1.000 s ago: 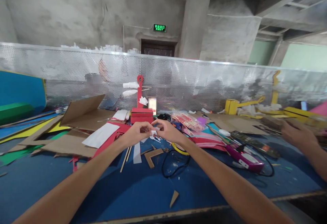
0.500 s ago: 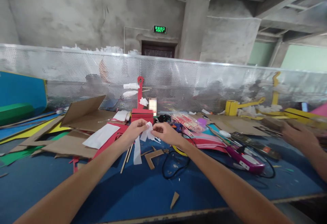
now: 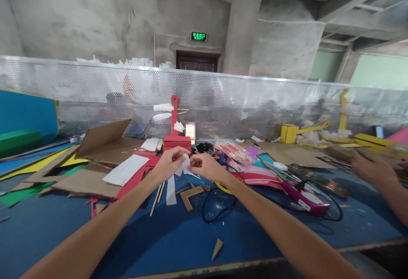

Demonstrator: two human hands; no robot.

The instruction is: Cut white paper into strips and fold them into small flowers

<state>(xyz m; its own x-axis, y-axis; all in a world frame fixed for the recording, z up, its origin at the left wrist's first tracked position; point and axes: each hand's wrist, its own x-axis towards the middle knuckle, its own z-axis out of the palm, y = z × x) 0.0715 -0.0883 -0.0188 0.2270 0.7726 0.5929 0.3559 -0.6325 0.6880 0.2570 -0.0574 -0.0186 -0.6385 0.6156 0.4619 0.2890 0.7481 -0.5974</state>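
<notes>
A small piece of white paper (image 3: 185, 163) is pinched between both hands near the middle of the table. My left hand (image 3: 169, 161) grips its left side, and my right hand (image 3: 202, 165) grips its right side. Just behind them stands a red box (image 3: 177, 139) with a red upright strip (image 3: 174, 115); white paper pieces (image 3: 163, 107) stick out to its left. Below the hands lie a white paper strip (image 3: 171, 190), thin wooden sticks (image 3: 155, 199) and an L-shaped cardboard piece (image 3: 191, 197).
Cardboard sheets (image 3: 92, 179) and a white sheet (image 3: 126, 170) lie at left. At right are a bag of red and white sticks (image 3: 236, 152), a purple power strip (image 3: 306, 200) with black cable, and another person's hand (image 3: 372, 168). A perforated metal screen (image 3: 223, 105) runs behind.
The fingers of both hands have shifted slightly around the white paper, and less of it shows between them. The other person's hand at right has moved a little.
</notes>
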